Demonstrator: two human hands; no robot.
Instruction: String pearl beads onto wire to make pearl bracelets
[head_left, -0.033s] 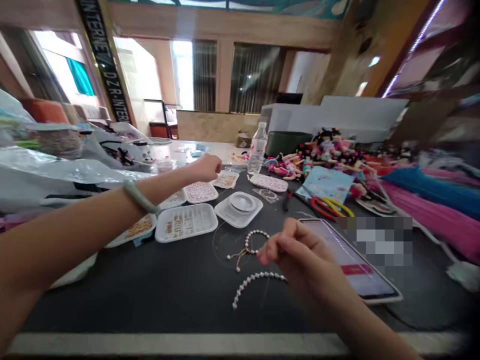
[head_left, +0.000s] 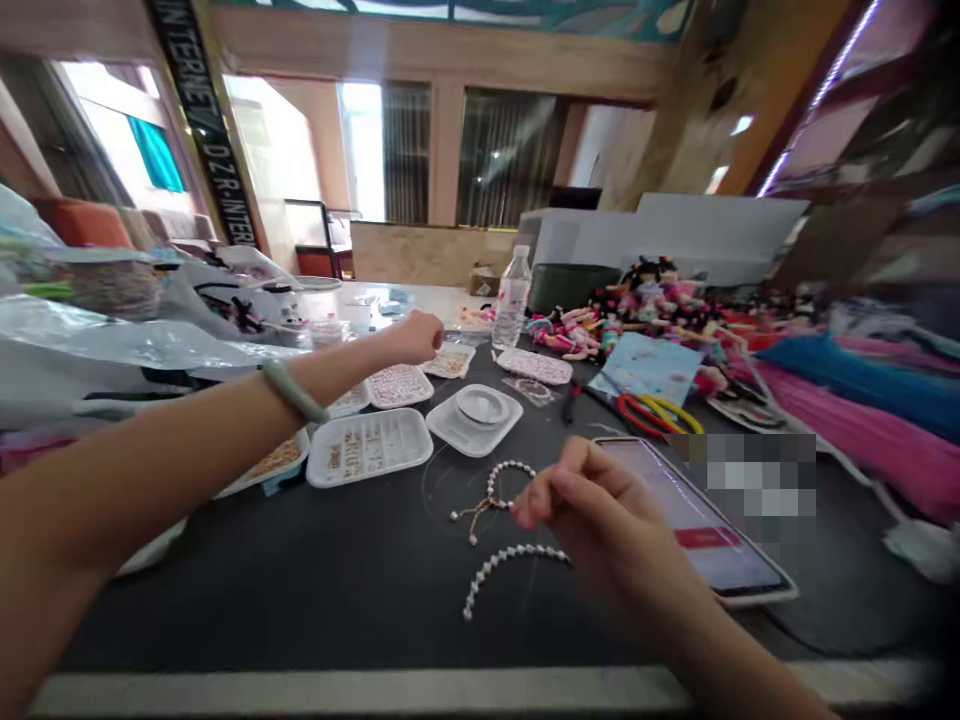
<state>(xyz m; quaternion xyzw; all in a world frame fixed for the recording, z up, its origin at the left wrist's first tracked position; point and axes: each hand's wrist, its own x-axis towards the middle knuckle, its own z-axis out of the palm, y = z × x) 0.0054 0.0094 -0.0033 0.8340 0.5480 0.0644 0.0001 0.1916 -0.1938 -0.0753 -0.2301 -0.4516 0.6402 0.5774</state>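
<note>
My left hand (head_left: 418,338) reaches out over the far side of the trays, its fingers curled closed. It is beside a small white tray of pale beads (head_left: 448,360); whether anything is in its fingertips is hidden. My right hand (head_left: 600,510) is raised in front, thumb and fingers pinched together. What it pinches is too small to make out. Behind it lies a pearl bracelet (head_left: 491,485) with a tasselled gold-coloured chain. A curved strand of pearl-like beads (head_left: 495,567) runs from the table until my right hand hides it. A thin clear thread loops beside the bracelet.
A divided white tray (head_left: 370,447), a white tray with a round dish (head_left: 480,408) and a pink-bead tray (head_left: 397,385) stand mid-table. A bottle (head_left: 513,300), yellow-and-red-handled pliers (head_left: 652,415), a tablet (head_left: 720,540) and a pile of dolls (head_left: 660,300) are to the right.
The view has shifted very slightly. My left forearm with its bangle sits a little further right; both hands keep their closed shapes.
</note>
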